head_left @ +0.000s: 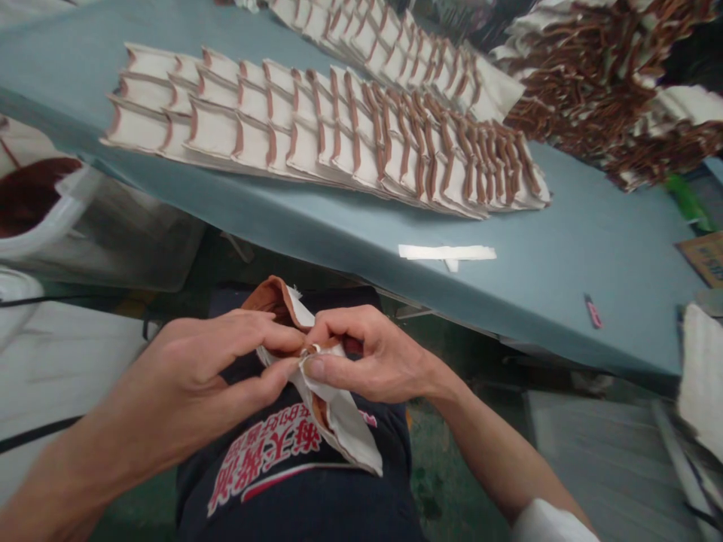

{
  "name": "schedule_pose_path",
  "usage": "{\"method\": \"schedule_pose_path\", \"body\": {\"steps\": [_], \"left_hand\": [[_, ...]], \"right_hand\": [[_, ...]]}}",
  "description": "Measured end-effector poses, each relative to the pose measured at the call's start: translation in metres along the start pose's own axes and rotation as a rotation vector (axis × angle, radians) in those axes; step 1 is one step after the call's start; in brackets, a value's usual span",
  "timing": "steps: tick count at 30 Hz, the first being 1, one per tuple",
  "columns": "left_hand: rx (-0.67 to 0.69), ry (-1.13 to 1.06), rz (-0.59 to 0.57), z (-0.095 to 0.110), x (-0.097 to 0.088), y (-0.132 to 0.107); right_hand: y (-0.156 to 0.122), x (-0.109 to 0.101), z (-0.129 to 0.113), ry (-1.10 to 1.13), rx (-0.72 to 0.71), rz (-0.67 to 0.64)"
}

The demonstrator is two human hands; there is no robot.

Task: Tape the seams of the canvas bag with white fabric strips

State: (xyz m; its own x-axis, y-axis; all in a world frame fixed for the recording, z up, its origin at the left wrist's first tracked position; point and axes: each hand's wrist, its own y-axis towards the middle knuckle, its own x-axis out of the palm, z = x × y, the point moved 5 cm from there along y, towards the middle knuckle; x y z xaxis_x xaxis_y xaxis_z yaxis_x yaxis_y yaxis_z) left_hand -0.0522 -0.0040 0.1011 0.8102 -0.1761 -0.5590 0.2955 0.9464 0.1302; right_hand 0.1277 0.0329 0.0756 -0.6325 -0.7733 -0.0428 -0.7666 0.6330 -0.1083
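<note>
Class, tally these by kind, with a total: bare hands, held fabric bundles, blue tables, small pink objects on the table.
Bare hands: 2 (left hand, right hand)
Held fabric bundle: 1
Blue table: 1
Small pink object: 1
Total: 5

Matt cloth piece [351, 430] — fray-edged, smooth matt table [565, 256], translucent plastic bin [135, 237]

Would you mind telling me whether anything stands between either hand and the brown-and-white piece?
Nothing visible does: the left hand and the right hand both pinch the brown-and-white piece directly, above the dark fabric with red lettering.
</note>
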Motion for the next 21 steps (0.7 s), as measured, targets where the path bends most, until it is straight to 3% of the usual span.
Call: {"method": "schedule_pose_path", "body": {"steps": [5, 10, 15, 21], "left_hand": [[0.069, 0.072, -0.002, 0.005, -0.002, 0.0], [0.055, 0.069, -0.009, 0.008, 0.001, 0.004], [0.001, 0.063, -0.054, 0.004, 0.002, 0.008], [-0.062, -0.014, -0.121, -0.002, 0.005, 0.011]], "right_hand": [[-0.001, -0.001, 0.001, -0.075, 0.005, 0.026], [-0.001, -0.001, 0.004, -0.092, 0.036, 0.031], [0.0, 0.003, 0.01, -0.008, 0.09, 0.022], [0.001, 0.01, 0.019, 0.252, 0.13, 0.022]]}}
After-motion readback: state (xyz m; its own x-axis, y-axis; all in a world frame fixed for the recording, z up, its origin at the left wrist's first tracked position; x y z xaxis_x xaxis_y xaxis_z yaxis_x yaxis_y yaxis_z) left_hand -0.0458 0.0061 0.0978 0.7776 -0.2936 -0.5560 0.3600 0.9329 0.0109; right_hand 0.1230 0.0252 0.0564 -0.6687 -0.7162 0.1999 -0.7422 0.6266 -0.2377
